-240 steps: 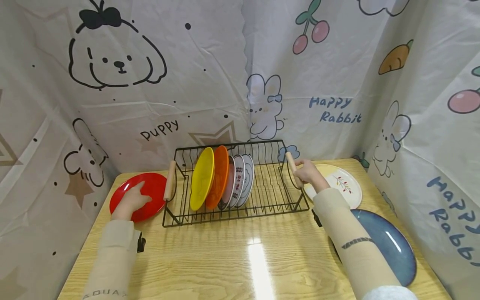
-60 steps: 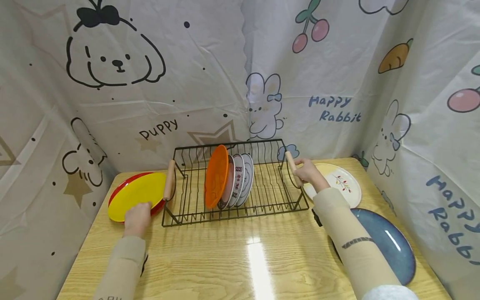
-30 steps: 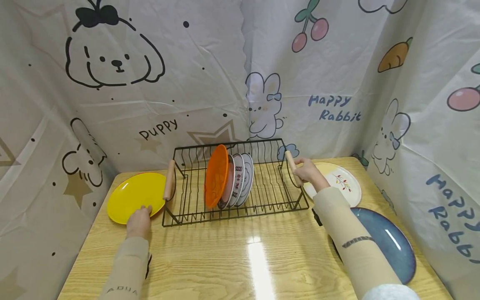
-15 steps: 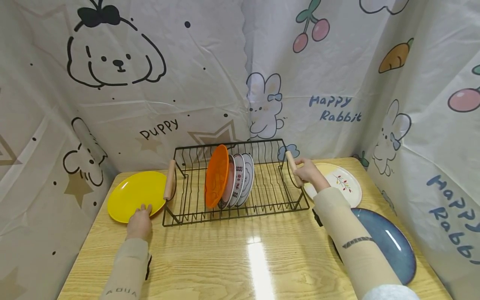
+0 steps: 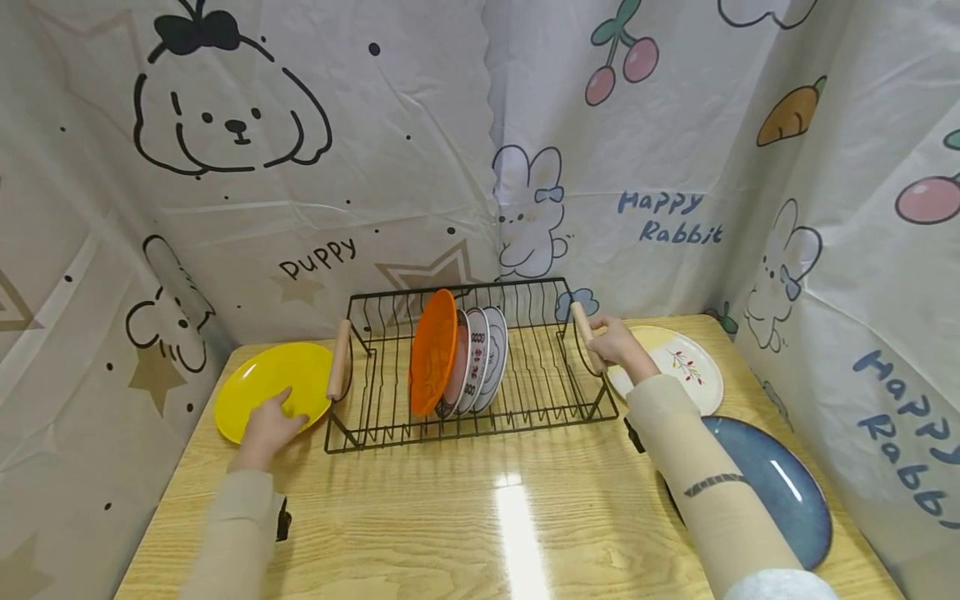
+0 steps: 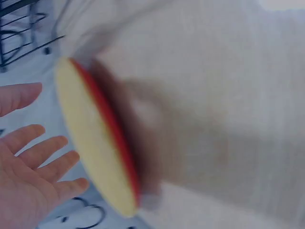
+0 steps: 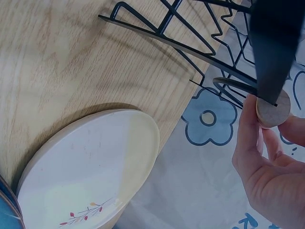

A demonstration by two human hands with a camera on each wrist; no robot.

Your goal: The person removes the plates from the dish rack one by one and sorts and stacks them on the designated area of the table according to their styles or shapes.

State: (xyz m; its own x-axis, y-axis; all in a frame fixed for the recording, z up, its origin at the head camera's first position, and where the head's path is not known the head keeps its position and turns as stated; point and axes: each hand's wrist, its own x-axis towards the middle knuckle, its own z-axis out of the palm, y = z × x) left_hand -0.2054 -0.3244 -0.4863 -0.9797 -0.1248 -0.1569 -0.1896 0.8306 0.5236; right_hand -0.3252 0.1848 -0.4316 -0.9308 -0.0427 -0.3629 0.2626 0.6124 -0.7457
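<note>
Left hand [image 5: 268,428], fingers spread, holds nothing over the yellow plate [image 5: 264,377]; right hand [image 5: 618,343] grips the wooden handle [image 5: 585,335]. From the left hand, the orange plate [image 5: 433,354] stands on edge toward two o'clock.

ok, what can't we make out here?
Red plate: head view, hidden under the yellow plate; left wrist view shows only its blurred edge.
Pinkish plate: head view, partly covered by the orange plate.
Blue plate: head view, one side behind the right sleeve; right wrist view, cut off by the left edge.
Right grip: right wrist view, cut off by the right edge.
</note>
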